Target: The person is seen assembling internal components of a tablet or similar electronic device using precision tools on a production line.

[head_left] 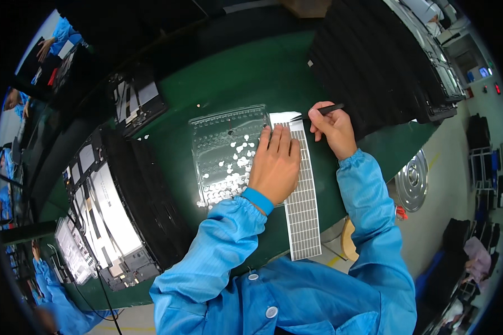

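My left hand point(276, 167) lies flat, its fingers stretched out over the top part of a long white label sheet point(303, 223) marked in small grey rectangles. Beside it, partly under that hand, is a clear plastic tray point(209, 145) with many small round white pieces point(229, 184), mostly at its near end. My right hand point(334, 129) pinches black tweezers point(332, 109), whose tips point left at the sheet's far end. Whether the tips hold anything is too small to tell. A blue band circles my left wrist.
At the left stands a stack of black panels with an opened electronic unit point(103, 206) on top. A smaller device point(137, 103) lies farther back. Tall stacked black panels point(363, 67) rise at the far right of the green table point(251, 61). Other people work at the far left.
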